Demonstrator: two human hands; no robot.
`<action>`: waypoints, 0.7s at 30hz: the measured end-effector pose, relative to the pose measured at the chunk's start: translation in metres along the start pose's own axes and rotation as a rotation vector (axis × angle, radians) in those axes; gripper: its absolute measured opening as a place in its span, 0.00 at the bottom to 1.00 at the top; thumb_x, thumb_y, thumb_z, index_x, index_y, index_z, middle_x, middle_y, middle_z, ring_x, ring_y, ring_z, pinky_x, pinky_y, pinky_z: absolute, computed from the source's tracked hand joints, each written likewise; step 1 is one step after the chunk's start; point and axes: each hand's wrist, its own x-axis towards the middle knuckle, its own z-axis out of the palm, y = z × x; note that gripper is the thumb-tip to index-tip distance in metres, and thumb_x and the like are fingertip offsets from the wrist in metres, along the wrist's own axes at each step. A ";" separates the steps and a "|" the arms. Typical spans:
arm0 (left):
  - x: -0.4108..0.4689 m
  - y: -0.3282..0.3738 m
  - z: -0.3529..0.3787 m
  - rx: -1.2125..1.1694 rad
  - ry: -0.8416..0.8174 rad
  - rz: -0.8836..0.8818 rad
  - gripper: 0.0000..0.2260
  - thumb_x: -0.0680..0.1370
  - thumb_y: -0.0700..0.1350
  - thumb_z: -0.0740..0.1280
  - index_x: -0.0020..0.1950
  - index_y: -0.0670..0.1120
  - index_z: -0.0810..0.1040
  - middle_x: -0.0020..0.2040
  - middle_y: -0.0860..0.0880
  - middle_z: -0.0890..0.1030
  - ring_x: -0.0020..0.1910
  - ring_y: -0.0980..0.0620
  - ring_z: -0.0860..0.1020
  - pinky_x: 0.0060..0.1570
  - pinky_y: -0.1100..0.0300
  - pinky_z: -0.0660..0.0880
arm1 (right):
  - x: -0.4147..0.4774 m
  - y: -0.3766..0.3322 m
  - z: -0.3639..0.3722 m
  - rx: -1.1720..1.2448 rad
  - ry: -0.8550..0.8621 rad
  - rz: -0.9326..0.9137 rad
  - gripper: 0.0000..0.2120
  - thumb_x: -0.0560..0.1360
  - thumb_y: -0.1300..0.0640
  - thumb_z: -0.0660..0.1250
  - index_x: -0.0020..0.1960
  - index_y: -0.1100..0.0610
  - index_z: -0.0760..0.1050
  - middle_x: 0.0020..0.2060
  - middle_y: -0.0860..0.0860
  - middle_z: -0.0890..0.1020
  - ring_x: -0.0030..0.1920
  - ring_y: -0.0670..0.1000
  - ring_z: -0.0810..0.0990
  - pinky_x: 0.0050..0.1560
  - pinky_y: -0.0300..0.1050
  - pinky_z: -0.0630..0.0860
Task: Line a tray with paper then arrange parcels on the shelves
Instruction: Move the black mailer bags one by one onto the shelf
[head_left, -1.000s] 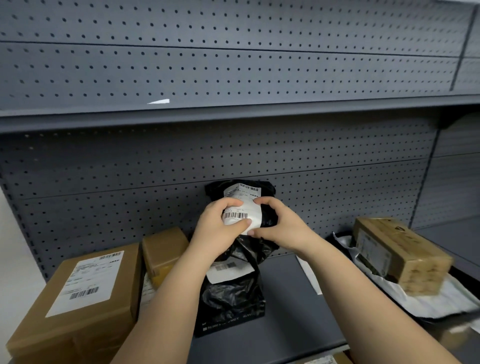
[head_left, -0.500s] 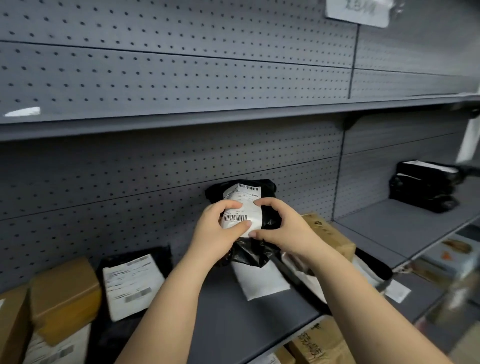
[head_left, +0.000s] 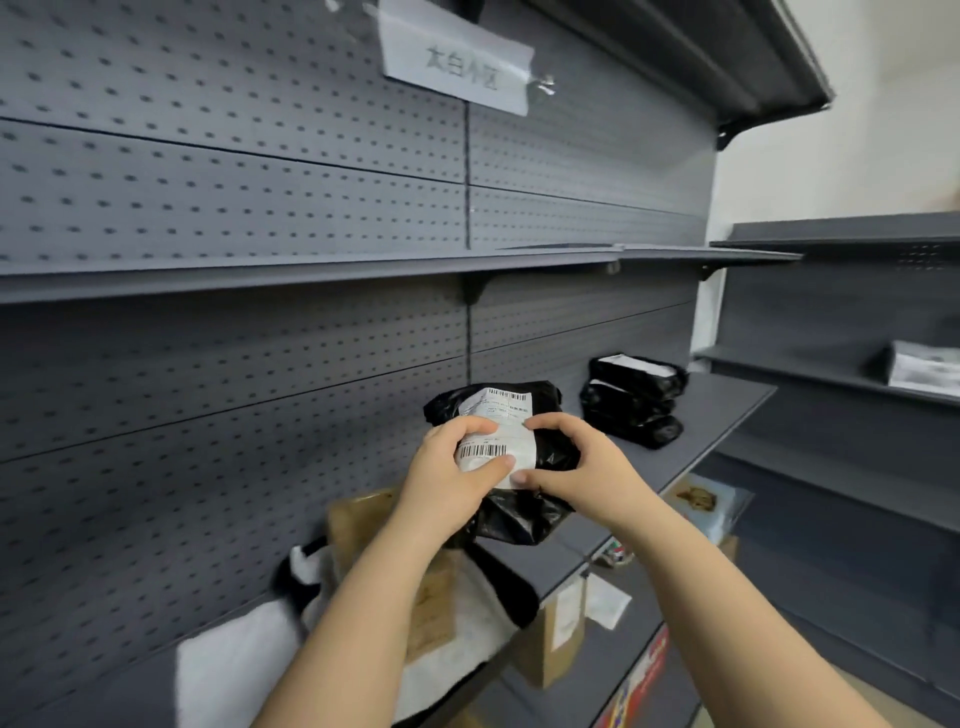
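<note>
I see a dark grey metal shelf (head_left: 727, 410) with a perforated back panel running off to the right, and on its far end sits a stack of black poly-bag parcels (head_left: 631, 402), white labels just showing on top. Nearer to me on the same shelf lie a brown cardboard box (head_left: 363, 525), a white padded mailer (head_left: 228, 670) and a black bag under them, all blurred. The shelf above (head_left: 311, 270) looks bare from this angle, and on a separate unit at the right one white-wrapped parcel (head_left: 922, 366) rests on its shelf.
</note>
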 end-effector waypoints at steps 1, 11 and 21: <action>0.006 0.003 0.017 -0.005 -0.008 0.003 0.15 0.70 0.47 0.76 0.54 0.57 0.79 0.58 0.53 0.79 0.55 0.54 0.78 0.59 0.51 0.76 | 0.002 0.011 -0.014 0.011 0.009 0.009 0.26 0.65 0.52 0.80 0.60 0.46 0.76 0.57 0.40 0.78 0.58 0.40 0.74 0.48 0.23 0.66; 0.075 0.023 0.148 -0.029 -0.089 0.015 0.15 0.70 0.46 0.76 0.55 0.55 0.79 0.58 0.52 0.78 0.54 0.55 0.77 0.57 0.54 0.77 | 0.041 0.104 -0.116 0.002 0.065 0.049 0.25 0.66 0.51 0.80 0.60 0.45 0.75 0.57 0.37 0.78 0.55 0.29 0.72 0.45 0.19 0.67; 0.174 0.017 0.249 -0.044 -0.145 0.055 0.14 0.70 0.46 0.75 0.53 0.58 0.79 0.58 0.55 0.77 0.54 0.56 0.76 0.55 0.58 0.76 | 0.114 0.181 -0.180 -0.011 0.135 0.109 0.24 0.67 0.52 0.78 0.60 0.44 0.75 0.54 0.39 0.79 0.55 0.40 0.77 0.51 0.33 0.73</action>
